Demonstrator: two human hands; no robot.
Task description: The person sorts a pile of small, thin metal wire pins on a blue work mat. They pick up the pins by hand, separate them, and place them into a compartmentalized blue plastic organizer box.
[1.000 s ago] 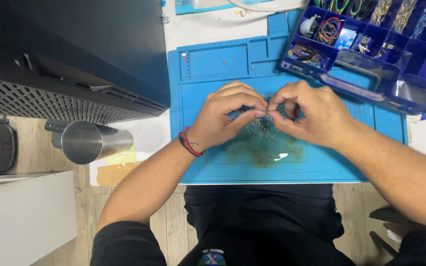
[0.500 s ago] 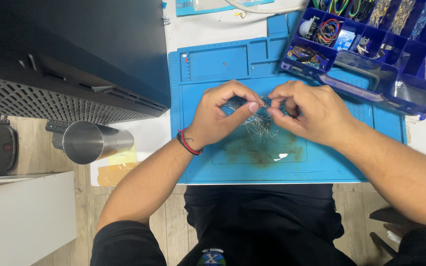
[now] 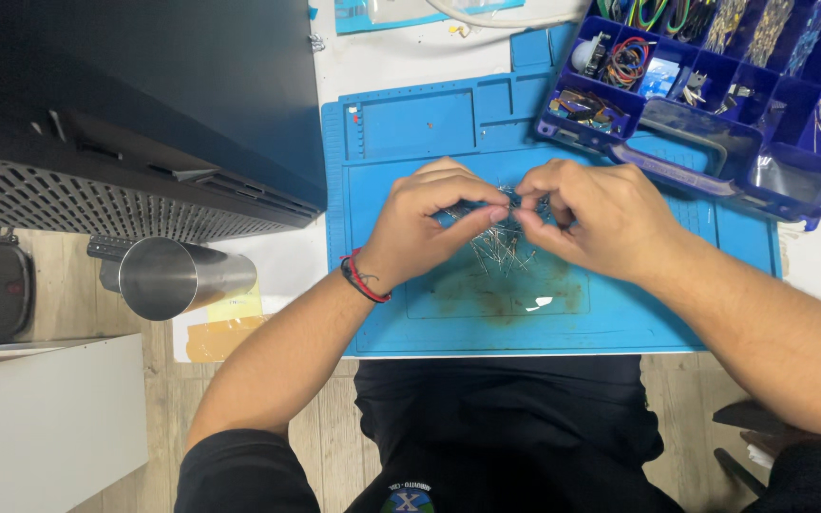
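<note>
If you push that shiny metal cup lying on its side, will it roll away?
Probably, yes. The metal cup is round and lies on its side on the table edge, so a nudge could roll it, maybe onto the floor. Its smooth shiny wall looks slippery to grab. It appears hollow and open at one end, so it is likely light for its size.

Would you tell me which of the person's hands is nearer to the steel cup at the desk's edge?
Left. The left hand is over the blue mat, on the side toward the steel cup; the right hand lies farther away.

Small bundle of thin-legged wire components [image 3: 501, 249]; loosely splayed on blue mat, partly hidden.
</note>
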